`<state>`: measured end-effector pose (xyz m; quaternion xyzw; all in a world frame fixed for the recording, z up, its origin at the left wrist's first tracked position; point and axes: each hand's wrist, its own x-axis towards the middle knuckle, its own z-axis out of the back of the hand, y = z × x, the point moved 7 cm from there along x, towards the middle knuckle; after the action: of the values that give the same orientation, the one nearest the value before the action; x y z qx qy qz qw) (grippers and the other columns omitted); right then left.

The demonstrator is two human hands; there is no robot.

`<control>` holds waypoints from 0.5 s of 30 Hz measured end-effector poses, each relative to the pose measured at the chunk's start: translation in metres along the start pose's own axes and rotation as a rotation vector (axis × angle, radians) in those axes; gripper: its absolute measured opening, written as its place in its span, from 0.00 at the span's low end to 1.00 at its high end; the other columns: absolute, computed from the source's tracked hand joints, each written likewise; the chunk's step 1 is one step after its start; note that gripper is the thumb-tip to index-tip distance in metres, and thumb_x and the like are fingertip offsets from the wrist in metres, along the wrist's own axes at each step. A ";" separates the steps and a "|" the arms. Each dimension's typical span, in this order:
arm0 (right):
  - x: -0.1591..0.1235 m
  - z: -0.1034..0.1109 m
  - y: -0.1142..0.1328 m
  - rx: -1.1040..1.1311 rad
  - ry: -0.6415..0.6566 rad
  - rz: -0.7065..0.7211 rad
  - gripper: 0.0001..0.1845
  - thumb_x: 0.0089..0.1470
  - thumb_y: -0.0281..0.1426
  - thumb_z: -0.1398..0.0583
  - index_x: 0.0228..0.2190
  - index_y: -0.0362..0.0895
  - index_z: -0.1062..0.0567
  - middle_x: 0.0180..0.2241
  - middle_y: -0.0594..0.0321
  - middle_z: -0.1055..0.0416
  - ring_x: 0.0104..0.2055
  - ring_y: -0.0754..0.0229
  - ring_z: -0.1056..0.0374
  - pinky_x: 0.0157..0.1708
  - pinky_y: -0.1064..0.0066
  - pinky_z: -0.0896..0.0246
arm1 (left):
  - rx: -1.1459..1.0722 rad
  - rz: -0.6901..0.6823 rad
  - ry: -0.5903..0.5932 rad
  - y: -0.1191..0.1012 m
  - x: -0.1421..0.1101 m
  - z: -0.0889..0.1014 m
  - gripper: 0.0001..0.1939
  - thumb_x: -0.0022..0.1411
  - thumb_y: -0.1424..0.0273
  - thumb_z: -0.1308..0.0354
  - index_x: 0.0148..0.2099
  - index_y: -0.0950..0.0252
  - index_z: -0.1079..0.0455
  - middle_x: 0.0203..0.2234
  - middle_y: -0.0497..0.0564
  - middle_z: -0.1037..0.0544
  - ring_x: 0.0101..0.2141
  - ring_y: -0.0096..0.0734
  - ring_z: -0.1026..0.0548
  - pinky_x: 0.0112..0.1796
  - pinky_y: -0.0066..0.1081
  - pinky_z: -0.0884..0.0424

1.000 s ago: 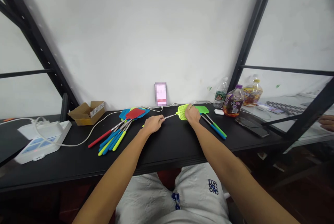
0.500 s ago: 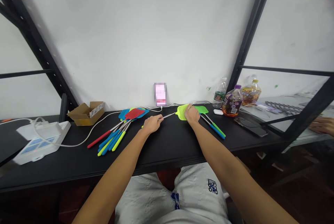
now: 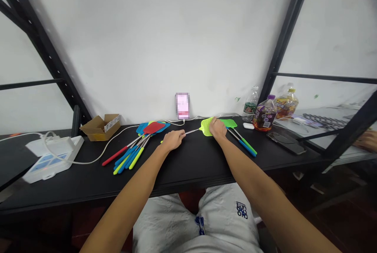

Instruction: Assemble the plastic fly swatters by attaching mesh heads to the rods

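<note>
A yellow-green fly swatter [image 3: 207, 127] lies crosswise between my hands, its perforated head to the right. My left hand [image 3: 173, 140] is closed round its handle end, where the metal rod comes out. The fingers of my right hand [image 3: 218, 128] grip the far edge of its head. To the left is a pile of fly swatters [image 3: 154, 128] with red, blue and yellow-green handles. Just right of my right hand lie a green fly swatter [image 3: 229, 123] and another with a blue handle [image 3: 247, 149], its head hidden.
A phone [image 3: 183, 105] leans on the wall with a cable. An open cardboard box [image 3: 100, 128] and a white power strip [image 3: 54, 158] stand left. At right are bottles [image 3: 265, 113], a white case [image 3: 248, 126] and a dark phone [image 3: 286, 143]. Another person's hand [image 3: 366, 141] shows beyond the frame.
The view has shifted slightly, moving everything a little to the right in the picture. Both hands keep the same hold on the yellow-green fly swatter.
</note>
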<state>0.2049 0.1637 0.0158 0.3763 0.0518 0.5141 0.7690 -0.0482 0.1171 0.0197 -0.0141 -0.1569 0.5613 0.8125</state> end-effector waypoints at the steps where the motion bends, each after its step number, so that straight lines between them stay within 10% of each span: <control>1: -0.001 -0.001 0.001 -0.007 0.008 0.016 0.34 0.66 0.42 0.62 0.41 0.37 0.22 0.42 0.38 0.25 0.46 0.43 0.28 0.44 0.57 0.37 | 0.013 -0.005 0.002 0.000 0.000 0.000 0.16 0.68 0.59 0.57 0.42 0.55 0.29 0.36 0.52 0.22 0.38 0.43 0.26 0.36 0.32 0.39; 15: -0.004 0.000 0.007 -0.029 0.031 0.052 0.33 0.66 0.41 0.61 0.41 0.34 0.23 0.41 0.36 0.26 0.46 0.42 0.28 0.45 0.56 0.37 | 0.077 -0.029 -0.017 -0.008 0.001 -0.005 0.16 0.69 0.61 0.58 0.39 0.57 0.30 0.34 0.54 0.22 0.36 0.44 0.25 0.35 0.33 0.39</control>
<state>0.1975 0.1621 0.0190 0.3582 0.0466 0.5405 0.7598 -0.0388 0.1161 0.0167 0.0242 -0.1423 0.5553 0.8190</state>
